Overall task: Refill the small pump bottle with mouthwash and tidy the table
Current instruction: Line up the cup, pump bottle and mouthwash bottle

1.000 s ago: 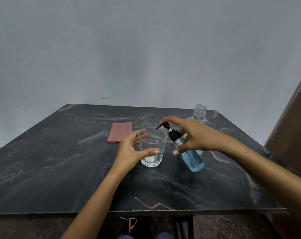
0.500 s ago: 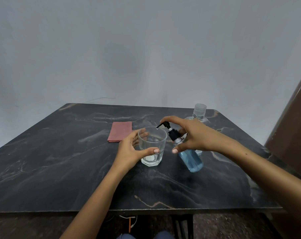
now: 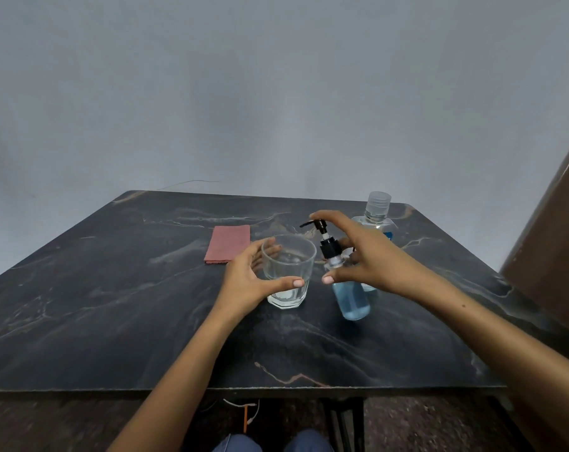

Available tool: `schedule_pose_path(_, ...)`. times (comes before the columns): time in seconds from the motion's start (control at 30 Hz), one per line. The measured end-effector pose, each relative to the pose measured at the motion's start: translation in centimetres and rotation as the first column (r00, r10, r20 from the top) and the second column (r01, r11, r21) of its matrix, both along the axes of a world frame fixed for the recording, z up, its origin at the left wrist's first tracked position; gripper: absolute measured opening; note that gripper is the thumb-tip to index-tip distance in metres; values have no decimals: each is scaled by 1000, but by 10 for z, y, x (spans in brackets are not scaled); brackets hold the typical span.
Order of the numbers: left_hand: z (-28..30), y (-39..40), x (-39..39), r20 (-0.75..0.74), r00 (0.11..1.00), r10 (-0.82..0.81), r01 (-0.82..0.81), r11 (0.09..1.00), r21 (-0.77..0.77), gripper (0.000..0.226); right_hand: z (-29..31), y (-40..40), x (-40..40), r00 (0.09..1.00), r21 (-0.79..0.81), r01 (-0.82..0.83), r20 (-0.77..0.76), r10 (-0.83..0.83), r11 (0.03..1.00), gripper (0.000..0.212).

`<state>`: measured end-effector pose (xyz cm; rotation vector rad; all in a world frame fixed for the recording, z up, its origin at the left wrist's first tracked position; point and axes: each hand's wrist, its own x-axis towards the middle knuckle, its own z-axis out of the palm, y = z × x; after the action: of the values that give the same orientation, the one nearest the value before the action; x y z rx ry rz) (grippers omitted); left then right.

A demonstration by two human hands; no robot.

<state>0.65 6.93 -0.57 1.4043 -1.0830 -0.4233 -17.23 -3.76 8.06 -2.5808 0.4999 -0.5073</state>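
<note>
Two hands: left grip (image 3: 244, 282) cups faceted glass (image 3: 288, 272), right (image 3: 368, 259) wraps pump bottle (image 3: 350, 295).

I see the glass (image 3: 289, 272) mid-tabletop (image 3: 113, 321), the pump bottle (image 3: 343, 285) just right of it, the larger bottle (image 3: 376, 216) behind near the far right corner, the cloth (image 3: 227, 243) behind-left.

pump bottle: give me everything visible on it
The pump bottle is small, clear plastic, holding blue liquid to about its shoulder. Black pump head, collar screwed on, nozzle aimed left over the glass. It stands on the table, leaning slightly left. The right hand wraps its neck, index finger on the pump top.
</note>
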Motion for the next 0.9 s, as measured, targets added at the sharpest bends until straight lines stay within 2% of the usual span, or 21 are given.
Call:
schedule_pose_path(0.17,-1,0,-1,32,998,49,-48,999,-12,100,-34,8,-5,959,62,104,260,-116,993,103)
schedule_pose_path(0.23,0,0,-1,33,998,62,-62,998,-11,98,-48,10,-4,926,92,168,327,-189,981,109)
schedule_pose_path(0.3,-1,-1,0,26,998,65,-65,998,-5,97,-56,11,-1,898,133,212,364,-246,968,105)
schedule_pose_path(0.47,0,-7,9,-46,996,77,-76,997,24,105,-62,9,11,872,250,255,357,-334,934,83)
schedule_pose_path(0.63,11,-17,27,-38,996,80,-76,992,105,109,-61,9,33,865,215,302,347,-362,929,70)
schedule_pose_path(0.9,25,-40,58,19,999,36,-39,979,199,117,-54,-17,77,825,246,413,306,-474,877,68)
